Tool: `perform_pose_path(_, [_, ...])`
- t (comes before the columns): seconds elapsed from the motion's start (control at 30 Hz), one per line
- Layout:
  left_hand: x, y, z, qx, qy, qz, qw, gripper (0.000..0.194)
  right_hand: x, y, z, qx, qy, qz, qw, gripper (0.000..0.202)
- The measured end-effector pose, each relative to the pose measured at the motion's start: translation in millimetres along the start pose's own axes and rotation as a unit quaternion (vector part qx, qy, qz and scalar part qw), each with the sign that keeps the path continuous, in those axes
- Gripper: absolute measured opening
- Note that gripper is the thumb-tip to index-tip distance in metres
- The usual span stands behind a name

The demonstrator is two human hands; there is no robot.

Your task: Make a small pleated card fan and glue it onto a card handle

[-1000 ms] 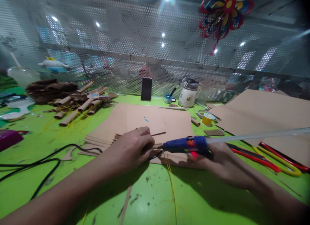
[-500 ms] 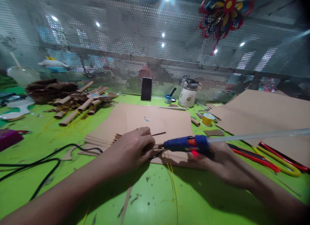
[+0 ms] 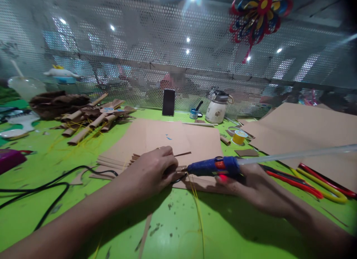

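Black phone, upright before a perforated screen. Small blue pot, just left of a pale, dark-lidded bottle. Flower ornament, red, blue and yellow, hanging high at right from where I stand. Translucent cup with straw, far left.

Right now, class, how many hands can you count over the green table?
2: the left hand is at the stacked cardboard, and the right hand holds the blue glue gun. Some fingers are hidden.

Glue gun across gap between hands
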State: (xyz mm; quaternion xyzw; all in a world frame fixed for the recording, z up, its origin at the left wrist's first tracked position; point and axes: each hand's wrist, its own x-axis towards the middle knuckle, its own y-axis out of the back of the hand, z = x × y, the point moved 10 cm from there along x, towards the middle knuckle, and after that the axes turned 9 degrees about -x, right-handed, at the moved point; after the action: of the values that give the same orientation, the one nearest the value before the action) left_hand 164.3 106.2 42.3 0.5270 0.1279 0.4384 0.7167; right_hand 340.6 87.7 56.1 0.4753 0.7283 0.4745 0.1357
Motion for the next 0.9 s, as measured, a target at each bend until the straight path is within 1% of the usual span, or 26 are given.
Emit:
perform_pose_path(0.17, [0, -0.2, 0, 0.003, -0.003, 0.000, 1.000, 0.025, 0, -1, 1, -0.002, 0.004, -0.004, 1.000, 0.024])
perform_pose_path(0.33, [0, -0.8, 3, 0.000, -0.002, -0.004, 1.000, 0.028, 1, 1, 6, -0.010, -0.004, 0.014, 1.000, 0.027])
perform_pose_path(0.47, [0, -1.4, 3, -0.003, -0.001, -0.003, 1.000, 0.031, 1, -2, 6, -0.001, -0.009, 0.000, 1.000, 0.023])
perform_pose_path(0.57, [-1, -1.8, 1, -0.002, -0.005, 0.002, 1.000, 0.029, 1, -4, 7, 0.005, -0.023, -0.013, 1.000, 0.026])
perform_pose_path(0.77, [-2, -0.5, 0, 0.001, -0.005, 0.001, 1.000, 0.028, 1, -3, -6, 0.004, 0.025, -0.018, 1.000, 0.021])
perform_pose_path(0.9, [-1, 0.1, 0, 0.004, -0.004, -0.003, 1.000, 0.027, 0, -2, -3, -0.003, 0.005, -0.016, 1.000, 0.023])
